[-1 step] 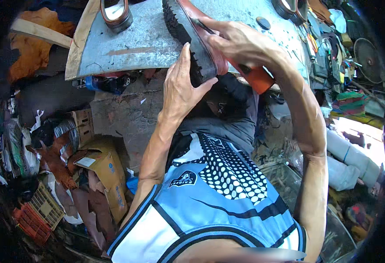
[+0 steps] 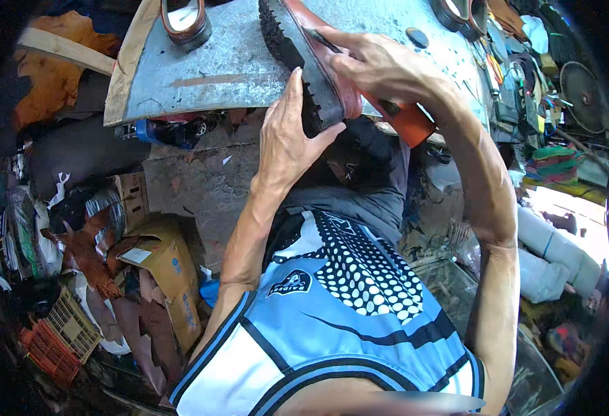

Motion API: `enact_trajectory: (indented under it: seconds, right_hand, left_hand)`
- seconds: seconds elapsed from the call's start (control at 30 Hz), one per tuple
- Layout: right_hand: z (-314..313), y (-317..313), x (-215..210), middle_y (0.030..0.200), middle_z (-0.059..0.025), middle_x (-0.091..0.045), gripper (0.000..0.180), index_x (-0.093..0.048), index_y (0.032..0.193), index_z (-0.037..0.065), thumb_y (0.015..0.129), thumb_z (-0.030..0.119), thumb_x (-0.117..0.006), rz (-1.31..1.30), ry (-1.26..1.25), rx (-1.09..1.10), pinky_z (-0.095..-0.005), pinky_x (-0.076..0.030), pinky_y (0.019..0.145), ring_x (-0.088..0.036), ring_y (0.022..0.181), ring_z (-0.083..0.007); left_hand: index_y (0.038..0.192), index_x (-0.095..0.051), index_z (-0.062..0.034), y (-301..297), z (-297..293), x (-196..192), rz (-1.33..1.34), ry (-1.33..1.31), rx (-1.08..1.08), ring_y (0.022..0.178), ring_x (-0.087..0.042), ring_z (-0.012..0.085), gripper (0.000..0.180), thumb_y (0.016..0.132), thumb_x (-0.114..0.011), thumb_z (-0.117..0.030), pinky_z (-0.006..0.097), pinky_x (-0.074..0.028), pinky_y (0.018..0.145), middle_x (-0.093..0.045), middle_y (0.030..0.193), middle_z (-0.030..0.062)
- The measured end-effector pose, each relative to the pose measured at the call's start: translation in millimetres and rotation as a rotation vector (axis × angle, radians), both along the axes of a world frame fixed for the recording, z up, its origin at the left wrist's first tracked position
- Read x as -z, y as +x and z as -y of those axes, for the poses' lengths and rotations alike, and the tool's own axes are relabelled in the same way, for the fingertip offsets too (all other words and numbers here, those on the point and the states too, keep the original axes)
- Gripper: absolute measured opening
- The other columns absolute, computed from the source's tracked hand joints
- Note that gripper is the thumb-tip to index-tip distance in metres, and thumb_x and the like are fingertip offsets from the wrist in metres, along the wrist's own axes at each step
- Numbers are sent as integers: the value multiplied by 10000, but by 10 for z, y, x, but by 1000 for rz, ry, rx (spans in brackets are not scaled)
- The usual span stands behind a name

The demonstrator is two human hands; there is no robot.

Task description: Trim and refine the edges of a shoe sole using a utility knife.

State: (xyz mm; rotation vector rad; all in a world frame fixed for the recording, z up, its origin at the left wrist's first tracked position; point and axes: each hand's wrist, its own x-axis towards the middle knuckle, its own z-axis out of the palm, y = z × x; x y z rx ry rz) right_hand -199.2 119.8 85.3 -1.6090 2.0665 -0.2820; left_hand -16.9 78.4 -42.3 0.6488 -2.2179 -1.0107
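A reddish-brown leather boot [image 2: 350,98] with a thick, black, lugged sole [image 2: 277,35] lies tilted on its side over the near edge of the table. My left hand [image 2: 287,135] grips the sole at the near end, thumb and fingers spread around it. My right hand [image 2: 377,66] is closed on a slim dark tool [image 2: 324,41], whose tip touches the boot along the seam between upper and sole. The kind of tool cannot be made out. An orange-red piece [image 2: 414,126] sticks out below my right wrist; whether it belongs to the boot is unclear.
The metal-topped table [image 2: 228,66] has a wooden edge. On it stand a brown shoe [image 2: 185,31] at left, more footwear [image 2: 460,14] at right and a dark oval piece [image 2: 417,37]. A cardboard box [image 2: 173,277], leather scraps [image 2: 86,243] and crates [image 2: 69,326] crowd the left.
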Motion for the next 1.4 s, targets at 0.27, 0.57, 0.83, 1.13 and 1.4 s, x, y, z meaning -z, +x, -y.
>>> enact_trajectory:
  seconds: [0.27, 0.57, 0.83, 1.13, 1.4]
  right_hand:
    - [-286, 43, 23, 1079, -359, -637, 597, -440, 1460, -2, 944, 295, -490, 12, -60, -128, -492, -489, 879, -659, 970, -470]
    - [-696, 337, 86, 757, -313, -653, 459, -464, 1363, 38, 948, 226, -520, -55, -82, 30, -560, -531, 717, -653, 729, -504]
    - [-948, 470, 228, 789, -322, -662, 611, -351, 1471, -50, 949, 209, -535, 58, -26, 88, -532, -532, 746, -677, 762, -473]
    - [-1165, 555, 519, 946, -302, -680, 675, -270, 1528, 3, 957, 229, -550, 97, -116, 134, -534, -527, 781, -663, 862, -479]
    - [-1131, 642, 943, 949, -254, -670, 745, -184, 1582, 87, 955, 214, -567, 137, -330, 161, -517, -542, 748, -672, 809, -434]
  left_hand:
    - [1502, -303, 72, -11, 0, 37, -20, -11, -7, 1221, -579, 428, 1050, 716, -886, -309, 468, -447, 1044, -532, 1379, 317]
    - [1497, -310, 79, -10, 29, 57, -49, -26, -8, 1193, -598, 423, 1056, 712, -893, -321, 460, -469, 1025, -563, 1332, 320]
    - [1489, -315, 93, -6, 55, 49, -30, -22, -11, 1164, -613, 430, 1055, 715, -893, -333, 455, -490, 1002, -593, 1283, 321]
    - [1497, -316, 71, -3, 54, 17, -29, -75, -29, 1167, -648, 377, 1046, 703, -914, -257, 409, -527, 972, -601, 1301, 314]
    - [1500, -315, 70, 48, 115, 38, 15, 38, -16, 1155, -645, 402, 1069, 707, -908, -333, 426, -532, 962, -587, 1297, 328]
